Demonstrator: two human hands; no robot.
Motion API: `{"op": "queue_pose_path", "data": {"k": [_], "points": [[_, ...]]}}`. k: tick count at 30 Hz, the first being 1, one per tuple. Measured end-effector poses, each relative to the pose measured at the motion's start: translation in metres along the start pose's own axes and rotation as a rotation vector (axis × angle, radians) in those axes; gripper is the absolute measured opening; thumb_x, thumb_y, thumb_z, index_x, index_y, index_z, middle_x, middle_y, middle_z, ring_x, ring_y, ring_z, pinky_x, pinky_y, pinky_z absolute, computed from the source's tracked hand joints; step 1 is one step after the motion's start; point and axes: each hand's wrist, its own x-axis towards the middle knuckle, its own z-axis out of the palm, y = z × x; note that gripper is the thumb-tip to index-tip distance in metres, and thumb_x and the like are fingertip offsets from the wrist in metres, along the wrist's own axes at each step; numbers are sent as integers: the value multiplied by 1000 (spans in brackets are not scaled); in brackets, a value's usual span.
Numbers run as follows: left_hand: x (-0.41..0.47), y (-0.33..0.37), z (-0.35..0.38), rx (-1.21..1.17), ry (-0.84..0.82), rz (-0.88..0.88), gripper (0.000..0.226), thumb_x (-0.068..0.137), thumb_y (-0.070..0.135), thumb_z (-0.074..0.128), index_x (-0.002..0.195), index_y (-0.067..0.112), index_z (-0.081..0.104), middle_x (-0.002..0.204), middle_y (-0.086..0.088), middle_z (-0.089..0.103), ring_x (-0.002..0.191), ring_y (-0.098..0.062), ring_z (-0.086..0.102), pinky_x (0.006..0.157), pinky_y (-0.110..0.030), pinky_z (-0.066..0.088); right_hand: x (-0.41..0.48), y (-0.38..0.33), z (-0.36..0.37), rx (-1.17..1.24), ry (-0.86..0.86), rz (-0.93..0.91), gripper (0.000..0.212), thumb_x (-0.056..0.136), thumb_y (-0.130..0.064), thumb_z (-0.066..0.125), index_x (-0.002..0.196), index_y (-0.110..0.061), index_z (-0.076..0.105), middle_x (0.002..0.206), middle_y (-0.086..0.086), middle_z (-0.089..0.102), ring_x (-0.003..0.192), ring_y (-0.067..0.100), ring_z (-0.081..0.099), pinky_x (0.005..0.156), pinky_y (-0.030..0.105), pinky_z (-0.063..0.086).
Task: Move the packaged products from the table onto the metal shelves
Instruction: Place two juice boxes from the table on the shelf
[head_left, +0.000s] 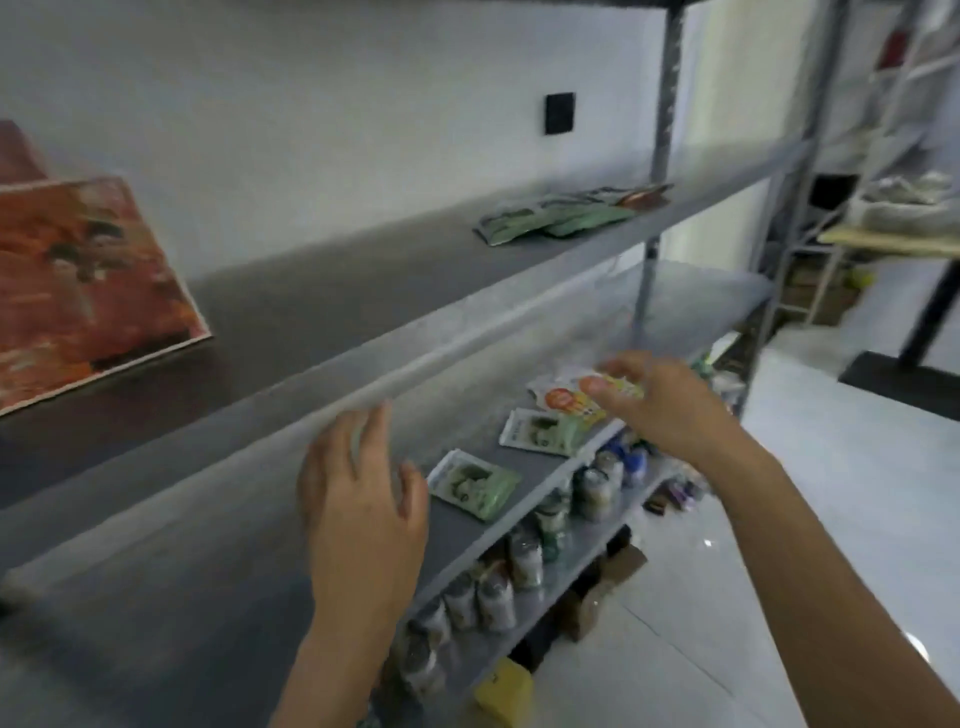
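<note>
I face grey metal shelves (363, 291). On the middle shelf (260, 545) lie two green-and-white packets (475, 484) (543, 431) and an orange-and-white packet (569, 397). My right hand (660, 405) pinches the orange-and-white packet at its right end, just above the shelf. My left hand (363, 499) hovers over the middle shelf with relaxed fingers, left of the nearest green packet, and holds nothing. A pile of green packets (561, 213) lies on the upper shelf to the right.
A red-orange printed box (78, 291) stands at the left of the upper shelf. Several jars (524, 561) line the lower shelf. A yellow object (501, 693) lies on the floor. A second rack (841, 156) and a table (893, 241) are at the right.
</note>
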Motion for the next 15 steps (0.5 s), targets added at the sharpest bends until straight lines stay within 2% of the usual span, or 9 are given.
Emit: {"op": "queue_pose_path", "data": {"k": [4, 6, 7, 9, 12, 15], "points": [[-33, 75, 60, -172, -361, 181, 45, 90, 22, 50, 134, 11, 53, 129, -16, 55, 114, -36, 52, 93, -47, 45, -92, 126, -16, -173, 18, 492, 43, 91, -47, 56, 126, -23, 55, 126, 5, 56, 113, 23, 53, 90, 35, 45], [-51, 109, 85, -230, -633, 235, 57, 94, 29, 53, 147, 23, 34, 141, -3, 46, 127, -24, 44, 101, -37, 41, -146, 168, -17, -213, 56, 698, 47, 91, -50, 53, 131, -24, 51, 130, 3, 53, 119, 23, 50, 94, 37, 43], [-60, 123, 96, -248, -719, 293, 61, 95, 35, 50, 150, 28, 25, 146, 3, 40, 132, -17, 39, 105, -31, 37, -172, 183, -16, -223, 78, 792, 49, 91, -51, 52, 132, -24, 49, 130, 2, 52, 119, 22, 50, 94, 36, 43], [-74, 145, 116, -280, -804, 458, 61, 95, 39, 48, 150, 30, 23, 148, 6, 38, 133, -13, 38, 107, -27, 34, -219, 201, -13, -203, 144, 946, 50, 90, -51, 54, 132, -24, 50, 128, 1, 55, 114, 20, 53, 91, 32, 45], [-88, 172, 141, -309, -923, 679, 60, 95, 40, 46, 149, 29, 24, 147, 6, 38, 131, -14, 40, 106, -26, 33, -277, 206, -4, -176, 256, 1125, 48, 89, -47, 59, 128, -21, 54, 127, 0, 56, 113, 19, 54, 89, 29, 45], [-103, 193, 162, -369, -1002, 886, 60, 96, 42, 40, 150, 33, 15, 146, 10, 35, 130, -10, 37, 104, -24, 32, -322, 195, 9, -112, 397, 1274, 25, 87, -38, 63, 103, -18, 62, 107, 0, 62, 97, 20, 58, 83, 34, 49]]}}
